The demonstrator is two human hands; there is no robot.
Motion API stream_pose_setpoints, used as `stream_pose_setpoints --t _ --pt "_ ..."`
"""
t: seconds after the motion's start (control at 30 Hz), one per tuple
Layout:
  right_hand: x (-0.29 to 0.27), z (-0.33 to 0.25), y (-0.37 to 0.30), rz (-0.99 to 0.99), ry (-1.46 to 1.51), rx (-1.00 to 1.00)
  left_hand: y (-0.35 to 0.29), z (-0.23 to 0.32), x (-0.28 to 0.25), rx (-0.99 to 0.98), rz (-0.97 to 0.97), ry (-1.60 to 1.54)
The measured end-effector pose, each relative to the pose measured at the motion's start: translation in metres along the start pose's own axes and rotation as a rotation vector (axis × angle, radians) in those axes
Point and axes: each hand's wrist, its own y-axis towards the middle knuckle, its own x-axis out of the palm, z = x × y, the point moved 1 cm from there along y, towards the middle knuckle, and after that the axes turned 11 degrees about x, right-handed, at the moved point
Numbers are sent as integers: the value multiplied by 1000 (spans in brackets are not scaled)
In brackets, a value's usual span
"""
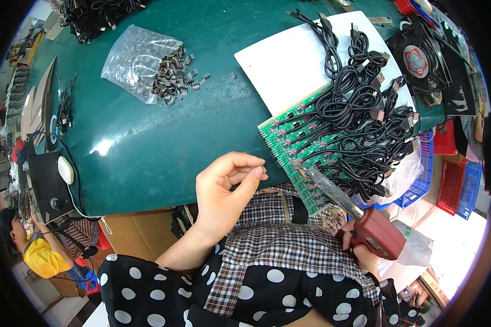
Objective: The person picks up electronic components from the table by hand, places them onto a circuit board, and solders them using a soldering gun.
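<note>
My right hand (364, 255) is wrapped round the handle of a red soldering gun (379, 234). Its long metal barrel points up and left, the tip over the green circuit board panel (289, 143) near its left edge. Metal pins line that edge, and several coiled black USB cables (360, 98) run from the panel to the right. Left of the panel, my left hand (221, 191) is closed in a pinch, thumb against fingers. Something tiny shows at its fingertips, too small to name. A white sheet (270, 62) lies under the cables and part of the panel.
On the green table (213, 120), a clear plastic bag (131, 60) spills small metal-pinned connectors (174, 76). A black fan (420, 60) stands far right, above a blue basket (424, 174). At left are a black control box (50, 182) and a person in yellow (46, 259).
</note>
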Motion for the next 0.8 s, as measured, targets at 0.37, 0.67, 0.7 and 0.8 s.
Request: stream_pose_setpoints --t 0.37,0.67,0.7,0.8 --pt "3 -17 -3 47 -40 135 -2 0 12 -201 -182 -152" --pt "2 -15 -4 101 -149 42 -1 1 9 -11 -230 71" --pt "1 -15 -4 89 -145 63 0 1 9 35 -251 124" --pt "-1 -13 -5 72 -148 51 1 -2 12 48 -185 125"
